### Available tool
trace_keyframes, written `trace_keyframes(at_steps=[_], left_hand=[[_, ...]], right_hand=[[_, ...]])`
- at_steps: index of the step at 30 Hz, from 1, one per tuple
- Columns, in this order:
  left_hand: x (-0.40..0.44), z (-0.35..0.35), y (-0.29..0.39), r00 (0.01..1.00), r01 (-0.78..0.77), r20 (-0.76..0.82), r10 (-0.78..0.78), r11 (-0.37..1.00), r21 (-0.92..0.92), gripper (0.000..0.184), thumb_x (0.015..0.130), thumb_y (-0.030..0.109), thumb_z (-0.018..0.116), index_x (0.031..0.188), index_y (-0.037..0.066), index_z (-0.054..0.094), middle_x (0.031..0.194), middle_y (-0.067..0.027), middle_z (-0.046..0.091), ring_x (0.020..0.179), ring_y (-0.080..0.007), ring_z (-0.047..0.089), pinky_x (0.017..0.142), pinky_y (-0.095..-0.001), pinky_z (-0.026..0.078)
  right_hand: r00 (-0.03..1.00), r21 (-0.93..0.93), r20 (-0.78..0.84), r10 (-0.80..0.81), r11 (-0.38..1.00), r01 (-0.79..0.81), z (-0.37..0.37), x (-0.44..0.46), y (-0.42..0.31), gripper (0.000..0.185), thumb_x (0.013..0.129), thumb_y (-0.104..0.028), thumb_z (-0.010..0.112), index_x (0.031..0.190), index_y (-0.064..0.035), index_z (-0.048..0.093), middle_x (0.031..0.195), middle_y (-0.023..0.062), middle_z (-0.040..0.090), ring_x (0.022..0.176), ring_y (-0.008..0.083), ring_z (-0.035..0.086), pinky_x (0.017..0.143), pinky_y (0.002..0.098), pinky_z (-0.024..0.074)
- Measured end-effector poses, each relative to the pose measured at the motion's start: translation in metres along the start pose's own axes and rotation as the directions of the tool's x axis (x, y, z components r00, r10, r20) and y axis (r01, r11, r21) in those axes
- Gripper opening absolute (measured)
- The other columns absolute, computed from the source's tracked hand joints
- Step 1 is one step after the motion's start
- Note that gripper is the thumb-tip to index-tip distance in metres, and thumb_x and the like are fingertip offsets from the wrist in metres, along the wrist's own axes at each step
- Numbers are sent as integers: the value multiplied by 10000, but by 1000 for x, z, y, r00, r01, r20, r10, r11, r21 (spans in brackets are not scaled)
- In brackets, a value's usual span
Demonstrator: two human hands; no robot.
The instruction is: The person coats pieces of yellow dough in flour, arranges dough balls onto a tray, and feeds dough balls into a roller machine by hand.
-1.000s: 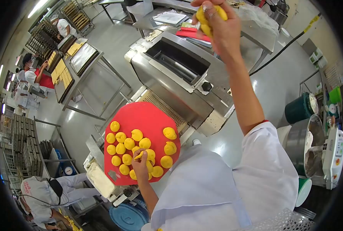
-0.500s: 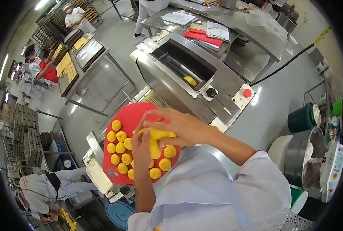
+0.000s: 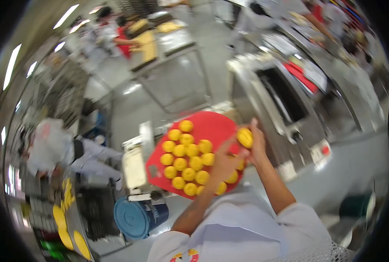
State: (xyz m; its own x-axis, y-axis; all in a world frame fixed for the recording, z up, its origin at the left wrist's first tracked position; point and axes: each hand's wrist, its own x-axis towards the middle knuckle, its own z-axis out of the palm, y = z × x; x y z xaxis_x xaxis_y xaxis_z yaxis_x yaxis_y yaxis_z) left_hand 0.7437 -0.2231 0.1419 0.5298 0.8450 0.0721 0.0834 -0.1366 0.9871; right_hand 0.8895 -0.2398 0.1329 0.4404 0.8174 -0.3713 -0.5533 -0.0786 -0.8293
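My right hand (image 3: 258, 146) holds a rounded yellow dough ball (image 3: 245, 137) at the right edge of a red board (image 3: 212, 124). Close beside it, my left hand (image 3: 226, 165) hovers above the board with its fingers apart, blurred by motion. Several smaller yellow dough balls (image 3: 196, 163) lie in loose rows over the left and middle of the board. A few more sit beneath my left hand and are partly hidden.
A steel machine with a dark trough (image 3: 282, 96) stands beyond the board on the right. A blue lidded bin (image 3: 133, 217) is at the lower left. A co-worker in white (image 3: 54, 144) bends over a bench at left. Trays of yellow dough (image 3: 148, 48) rest on a far table.
The view has swung, so the board sits farther right. Both hands were working a stretched dough piece; now a rounded ball is in my right hand and my left hand has come away.
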Motion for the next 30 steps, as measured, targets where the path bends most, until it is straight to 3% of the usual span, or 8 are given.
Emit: trace_keyframes(at_steps=[6, 12, 15, 17, 18, 22, 25, 30], left_hand=[[-8, -6, -5, 961, -37, -252, 117, 952, 303, 528, 850, 168, 758, 1339, 59, 592, 1145, -137, 669, 993, -261, 675, 806, -339, 539], [-3, -19, 17, 897, -223, -275, 345, 892, 393, 467, 876, 171, 737, 1315, 70, 611, 1029, -98, 671, 890, -226, 663, 748, -326, 545], [-13, -43, 8, 942, 228, -151, -299, 904, -363, 378, 929, 269, 700, 1248, 77, 641, 1015, -81, 667, 899, -216, 648, 764, -333, 548], [-22, -71, -59, 927, 248, 77, -366, 448, -859, 364, 954, 354, 656, 1183, 71, 653, 1012, -77, 662, 912, -219, 644, 820, -390, 550], [-28, -83, -81, 915, 259, 205, -347, 117, -959, 377, 967, 397, 634, 1150, 68, 660, 1011, -75, 660, 919, -221, 642, 848, -419, 551], [-54, -101, -68, 839, 286, 286, -463, -72, -956, 455, 980, 461, 568, 1120, 33, 637, 1060, -123, 664, 1009, -311, 640, 1068, -588, 439], [-77, -95, -58, 826, 303, 188, -532, 137, -943, 393, 1006, 377, 565, 1231, 57, 593, 1123, -144, 662, 1084, -322, 633, 1059, -515, 475], [-84, -86, -64, 869, 233, -26, -494, 453, -860, 399, 1032, 360, 546, 1315, 78, 537, 1137, -131, 654, 1011, -241, 668, 798, -304, 612]], right_hand=[[819, -414, 240, -521, 709, 571, 5, 11, 43, 480, 1034, -400, 514, 1212, 26, 643, 1034, 89, 663, 806, 103, 616, 668, 263, 530], [892, -478, 195, -407, 755, 449, 12, 0, 13, 326, 1011, -168, 558, 1270, 25, 593, 1037, 120, 692, 735, 124, 640, 674, 248, 551], [910, 4, 17, -415, 910, 415, 0, -11, -35, 415, 1034, -392, 536, 1135, 6, 593, 1110, 155, 687, 736, 159, 683, 630, 269, 584], [911, 169, -107, -398, 896, 412, 1, -30, -84, 530, 996, -550, 497, 1165, -54, 573, 1140, 169, 679, 747, 174, 707, 580, 209, 600], [926, 250, 40, -375, 901, 354, -27, -28, -102, 548, 989, -593, 466, 1156, -84, 581, 1122, 167, 682, 716, 190, 710, 532, 205, 586], [849, 517, 212, -485, 792, 323, -76, -31, -175, 580, 1045, -521, 412, 1294, -16, 549, 1141, 177, 640, 961, 258, 627, 779, 346, 556], [758, 522, -2, -652, 646, 557, -78, -46, -242, 333, 1040, -221, 520, 1272, 18, 537, 1226, 180, 609, 1175, 309, 595, 1012, 453, 513], [195, -351, -19, -981, 189, 917, -47, -33, -287, 268, 955, -176, 669, 1180, -35, 631, 1078, 105, 654, 936, 189, 637, 793, 304, 530]])
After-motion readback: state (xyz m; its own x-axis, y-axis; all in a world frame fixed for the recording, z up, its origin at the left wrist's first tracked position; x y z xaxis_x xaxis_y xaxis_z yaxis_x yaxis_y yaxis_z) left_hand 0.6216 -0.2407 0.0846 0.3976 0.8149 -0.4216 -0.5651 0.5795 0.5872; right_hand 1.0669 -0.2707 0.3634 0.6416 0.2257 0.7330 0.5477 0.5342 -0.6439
